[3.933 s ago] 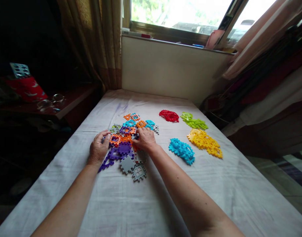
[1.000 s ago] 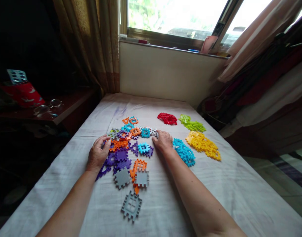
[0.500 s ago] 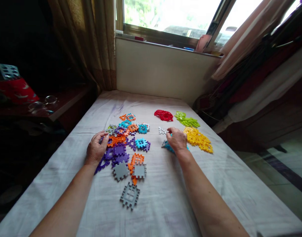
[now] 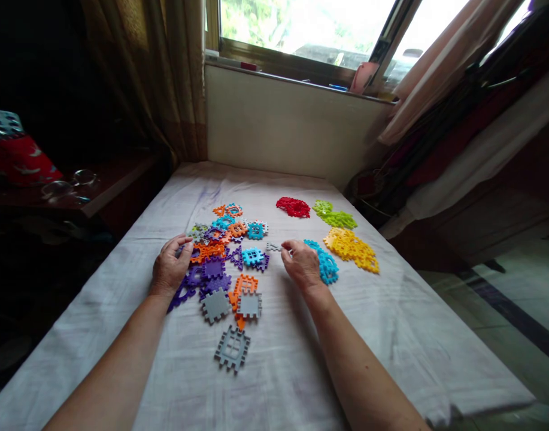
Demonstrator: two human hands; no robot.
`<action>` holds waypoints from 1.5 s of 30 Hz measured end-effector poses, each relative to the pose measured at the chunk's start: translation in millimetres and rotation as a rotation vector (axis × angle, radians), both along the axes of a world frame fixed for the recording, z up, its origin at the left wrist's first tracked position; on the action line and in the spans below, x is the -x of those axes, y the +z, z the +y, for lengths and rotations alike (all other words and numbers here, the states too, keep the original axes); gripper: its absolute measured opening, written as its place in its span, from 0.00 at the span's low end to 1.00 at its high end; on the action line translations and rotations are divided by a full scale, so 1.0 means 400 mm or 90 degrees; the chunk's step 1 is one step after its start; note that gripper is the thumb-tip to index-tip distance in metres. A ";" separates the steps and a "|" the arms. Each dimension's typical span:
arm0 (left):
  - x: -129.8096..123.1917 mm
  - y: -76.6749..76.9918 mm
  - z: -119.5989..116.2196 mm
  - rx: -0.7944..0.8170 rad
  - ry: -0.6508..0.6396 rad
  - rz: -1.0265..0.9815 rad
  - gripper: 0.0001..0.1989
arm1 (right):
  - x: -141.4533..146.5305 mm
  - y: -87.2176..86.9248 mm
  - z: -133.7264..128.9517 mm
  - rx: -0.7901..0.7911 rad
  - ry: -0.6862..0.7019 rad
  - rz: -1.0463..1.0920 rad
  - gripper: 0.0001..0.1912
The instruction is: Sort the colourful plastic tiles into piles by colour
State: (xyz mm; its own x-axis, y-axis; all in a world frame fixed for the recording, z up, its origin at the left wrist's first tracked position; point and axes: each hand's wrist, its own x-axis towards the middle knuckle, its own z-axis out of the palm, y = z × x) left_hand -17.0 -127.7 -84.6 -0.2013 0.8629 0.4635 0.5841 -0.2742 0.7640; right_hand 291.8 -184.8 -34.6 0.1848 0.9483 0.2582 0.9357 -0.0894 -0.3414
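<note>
My right hand (image 4: 302,263) is closed, its fingertips pinching the end of a small grey openwork piece (image 4: 273,246) over the sheet between the piles. At the left edge of the mixed pile, my left hand (image 4: 170,263) has its fingers curled, with something dark between thumb and fingers that I cannot make out. Orange pieces (image 4: 209,251) and purple pieces (image 4: 214,267) lie beside it. Nearer to me are two grey square plates (image 4: 215,305) (image 4: 249,304) and a grey window-frame piece (image 4: 232,349). A blue pile (image 4: 327,267) lies just right of my right hand.
Sorted piles of red (image 4: 293,207), green (image 4: 337,218) and yellow pieces (image 4: 352,248) lie at the back right of the sheet-covered surface (image 4: 274,371). A dark side table (image 4: 117,179) stands at the left, with glasses (image 4: 84,178) and a red container (image 4: 23,160).
My right hand has moved left, off the blue pile, carrying the small light piece towards the mixed pile. My left hand has barely moved. The view has shifted slightly.
</note>
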 end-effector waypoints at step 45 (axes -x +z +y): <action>-0.003 0.009 -0.010 0.018 -0.001 0.012 0.17 | 0.135 -0.045 -0.009 -0.041 0.239 -0.054 0.10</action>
